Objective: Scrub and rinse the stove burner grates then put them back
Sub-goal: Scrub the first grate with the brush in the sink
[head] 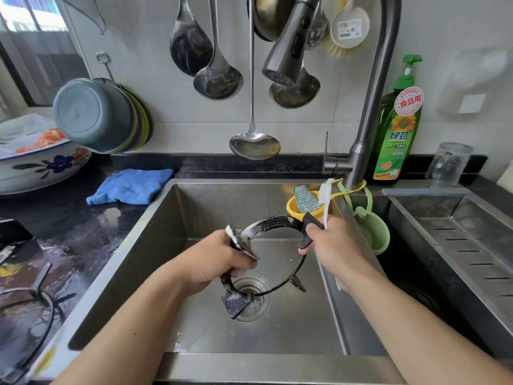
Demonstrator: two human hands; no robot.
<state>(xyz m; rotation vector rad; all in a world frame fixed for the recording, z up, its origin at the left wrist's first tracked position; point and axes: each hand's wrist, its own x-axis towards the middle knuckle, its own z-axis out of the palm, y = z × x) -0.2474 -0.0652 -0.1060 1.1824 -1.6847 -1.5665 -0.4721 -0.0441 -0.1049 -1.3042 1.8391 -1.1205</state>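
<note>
A black ring-shaped burner grate [273, 222], streaked with white soap foam, is held tilted above the steel sink [194, 207], over the drain [251, 297]. My left hand [219, 257] grips the grate's left side at a foamy prong. My right hand [331, 241] holds a white brush [325, 200] upright and also pinches the grate's right prong. A second black grate [33, 298] lies on the wet stove at the lower left.
The faucet spray head [288, 48] hangs over the sink, with ladles on the wall behind. A yellow holder with a scourer [304, 201], a green cup [372, 232], a dish soap bottle [395, 126], a blue cloth [130, 186] and a glass jar [448, 163] surround the basin.
</note>
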